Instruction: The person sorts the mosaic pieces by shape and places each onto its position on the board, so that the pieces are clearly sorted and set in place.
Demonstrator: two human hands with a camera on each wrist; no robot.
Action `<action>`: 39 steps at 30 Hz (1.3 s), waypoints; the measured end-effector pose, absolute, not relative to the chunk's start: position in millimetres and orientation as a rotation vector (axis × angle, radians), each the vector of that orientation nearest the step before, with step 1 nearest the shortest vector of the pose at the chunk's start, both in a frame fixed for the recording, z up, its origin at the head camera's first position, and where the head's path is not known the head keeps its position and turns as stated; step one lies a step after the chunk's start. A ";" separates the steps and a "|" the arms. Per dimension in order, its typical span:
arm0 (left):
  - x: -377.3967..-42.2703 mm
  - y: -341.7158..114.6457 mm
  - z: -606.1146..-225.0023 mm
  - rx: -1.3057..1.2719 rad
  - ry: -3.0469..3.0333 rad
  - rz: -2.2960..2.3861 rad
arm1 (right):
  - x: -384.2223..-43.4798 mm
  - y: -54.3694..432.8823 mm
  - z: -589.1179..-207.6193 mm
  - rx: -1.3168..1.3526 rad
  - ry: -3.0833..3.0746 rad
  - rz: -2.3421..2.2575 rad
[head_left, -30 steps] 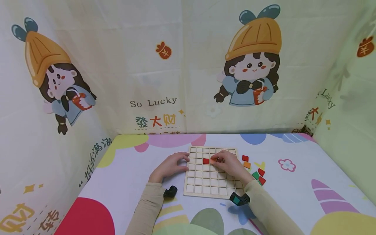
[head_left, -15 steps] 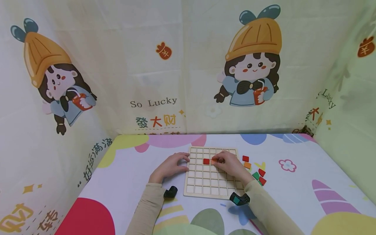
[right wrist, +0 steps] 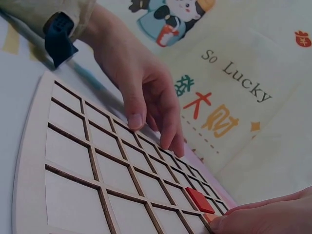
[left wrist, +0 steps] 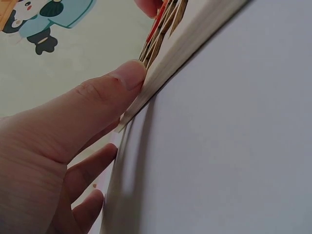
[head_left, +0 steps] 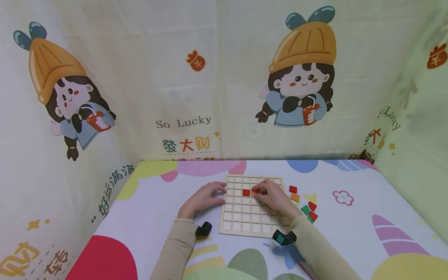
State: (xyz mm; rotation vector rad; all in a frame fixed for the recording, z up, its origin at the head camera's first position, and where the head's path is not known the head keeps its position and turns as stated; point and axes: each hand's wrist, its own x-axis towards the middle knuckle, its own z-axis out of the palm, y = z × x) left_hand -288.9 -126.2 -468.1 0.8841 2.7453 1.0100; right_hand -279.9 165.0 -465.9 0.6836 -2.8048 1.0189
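Observation:
A wooden grid board [head_left: 241, 234] with square cells lies flat on the table. My left hand [head_left: 204, 197] rests at its left edge; in the left wrist view the thumb [left wrist: 129, 75] touches the board's rim while the other fingers extend beyond it. Over the board's upper middle, my right hand [head_left: 274, 197] pinches an orange tile [head_left: 254, 192], partly covered by the fingertips. Directly left of that tile sits a red tile [head_left: 246, 193] in a cell. The right wrist view has the orange tile [right wrist: 209, 217] low beside the red one, against the grid.
Right of the board lie loose tiles: a red tile [head_left: 293, 189], an orange tile [head_left: 295, 197], and several red and green ones, including a green tile [head_left: 305, 210]. A patterned cloth covers the table [head_left: 157, 198]. A printed curtain [head_left: 231, 97] stands behind it.

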 end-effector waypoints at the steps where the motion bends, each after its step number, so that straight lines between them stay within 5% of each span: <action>1: -288.9 -126.3 -468.1 0.894 2.745 1.014 | -279.8 164.8 -465.9 0.677 -2.806 1.019; 39: -287.9 -125.6 -468.4 0.870 2.737 1.023 | -279.1 163.1 -467.5 0.593 -2.816 1.065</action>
